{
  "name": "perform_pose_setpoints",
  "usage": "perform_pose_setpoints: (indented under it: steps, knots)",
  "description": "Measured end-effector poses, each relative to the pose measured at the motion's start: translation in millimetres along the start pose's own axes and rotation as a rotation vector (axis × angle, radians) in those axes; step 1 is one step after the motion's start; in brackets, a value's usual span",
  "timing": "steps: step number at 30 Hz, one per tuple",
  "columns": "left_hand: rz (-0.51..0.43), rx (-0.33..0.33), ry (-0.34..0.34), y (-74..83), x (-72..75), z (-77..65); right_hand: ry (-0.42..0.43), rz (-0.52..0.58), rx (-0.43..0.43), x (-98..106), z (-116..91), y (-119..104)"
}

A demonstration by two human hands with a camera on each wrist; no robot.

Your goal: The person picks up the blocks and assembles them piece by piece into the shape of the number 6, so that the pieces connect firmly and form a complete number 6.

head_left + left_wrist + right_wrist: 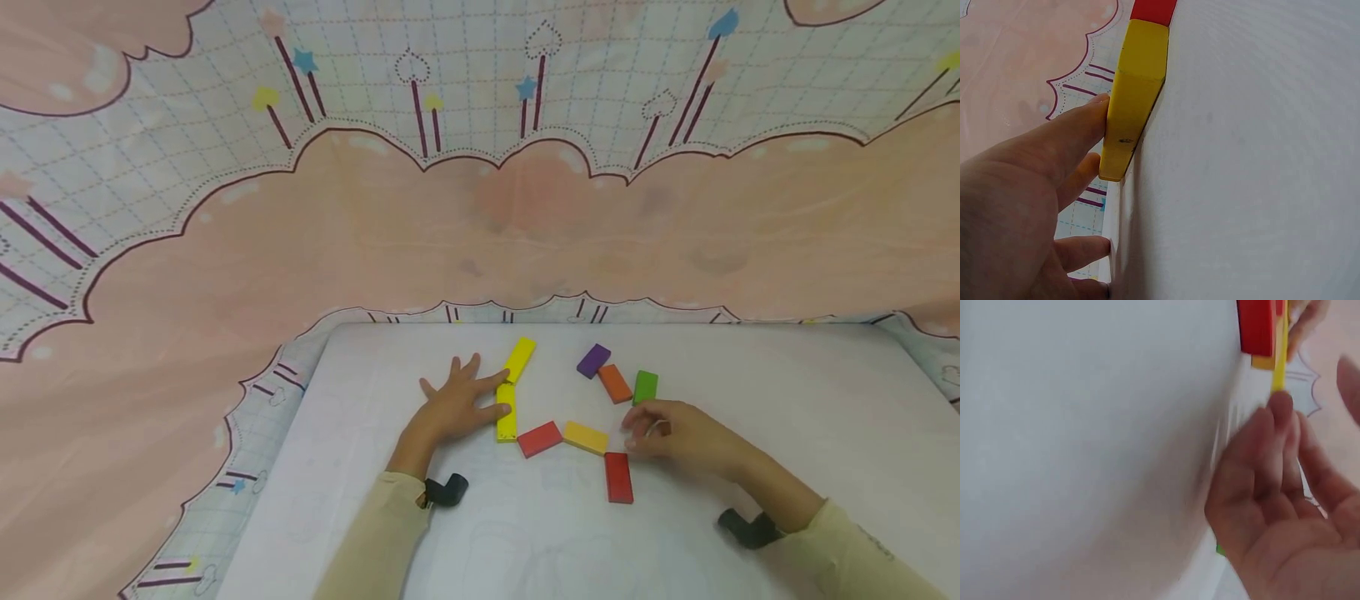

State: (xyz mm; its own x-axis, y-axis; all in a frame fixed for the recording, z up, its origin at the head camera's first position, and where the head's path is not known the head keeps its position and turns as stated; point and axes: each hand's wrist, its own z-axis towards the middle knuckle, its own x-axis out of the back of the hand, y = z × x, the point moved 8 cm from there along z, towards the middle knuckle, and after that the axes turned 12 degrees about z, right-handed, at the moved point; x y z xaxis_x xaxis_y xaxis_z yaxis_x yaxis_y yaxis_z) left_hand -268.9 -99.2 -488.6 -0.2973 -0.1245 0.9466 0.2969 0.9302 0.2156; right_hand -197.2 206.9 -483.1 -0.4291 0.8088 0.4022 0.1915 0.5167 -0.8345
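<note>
My left hand point(450, 408) lies with fingers spread beside two long yellow blocks. Its thumb touches the nearer yellow block point(507, 425), and its index finger reaches the joint with the farther yellow block point(521, 357). From there a red block point(540, 439), an amber block point(585, 437) and a second red block point(618, 478) run rightward in a zigzag. My right hand point(686, 433) hovers just right of that second red block, fingers loosely bent, nothing visible in them. Close above its fingertips is a green block point(645, 386). The right wrist view point(1291, 506) shows the thumb apart from the fingers.
A purple block point(593, 361) and an orange block point(615, 384) lie corner to corner behind the row. All blocks are on a white tabletop point(480, 533). A patterned cloth point(480, 225) hangs behind and at the left side.
</note>
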Motion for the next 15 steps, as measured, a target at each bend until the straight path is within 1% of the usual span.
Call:
perform_pose_setpoints:
  steps: [3,6,8,12,15]
  knots:
    - [-0.001,0.002,-0.003,0.1,-0.3,0.1,0.079,-0.019,0.013,12,3,-2]
    - [-0.002,0.003,-0.007,-0.4,-0.8,0.4,0.158,-0.017,0.008,26,7,-2]
    - [-0.004,0.002,-0.006,-0.6,-0.7,0.5,0.193,-0.013,0.014,34,10,-3]
    - [0.0,-0.004,0.006,-1.2,-0.9,1.1,0.234,-0.021,0.024,47,16,-2]
    - [0.0,-0.006,0.009,-1.7,-1.8,1.7,0.25,-0.035,0.012,54,20,0]
